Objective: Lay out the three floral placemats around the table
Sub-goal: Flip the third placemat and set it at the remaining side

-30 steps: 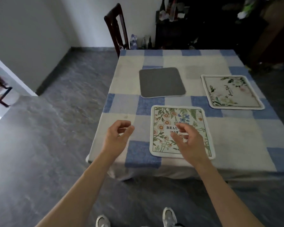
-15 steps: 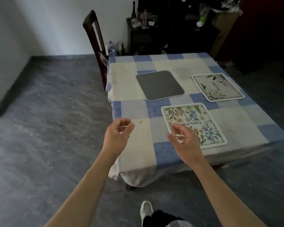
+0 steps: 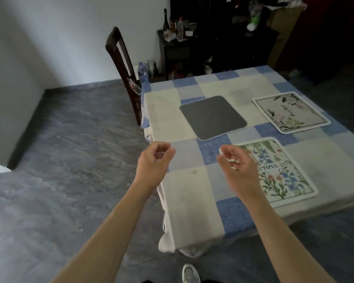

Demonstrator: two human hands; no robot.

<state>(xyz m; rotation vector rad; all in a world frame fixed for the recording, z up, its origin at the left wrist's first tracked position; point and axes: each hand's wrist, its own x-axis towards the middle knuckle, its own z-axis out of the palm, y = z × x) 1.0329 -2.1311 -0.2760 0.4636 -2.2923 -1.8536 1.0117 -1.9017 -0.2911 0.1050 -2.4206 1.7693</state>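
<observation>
Two floral placemats lie face up on the checked tablecloth (image 3: 184,193). The near floral placemat (image 3: 282,172), with blue and pink flowers and the word BEAUTIFUL, lies by the table's front edge. The far floral placemat (image 3: 290,112), pale with green leaves, lies at the right. A third mat (image 3: 213,117) shows only a plain grey face, near the table's middle. My left hand (image 3: 154,164) hovers over the table's left edge, fingers loosely curled, holding nothing. My right hand (image 3: 237,166) hovers just left of the near placemat, also loosely curled and empty.
A dark wooden chair (image 3: 124,64) stands at the table's far left corner. Behind the table a dark cabinet (image 3: 176,52) carries bottles. Grey stone floor spreads to the left. One shoe (image 3: 190,274) shows at the bottom edge.
I have stepped left around the table corner, so the table has shifted right in view. Both hands stay raised and empty; the mats have not moved.
</observation>
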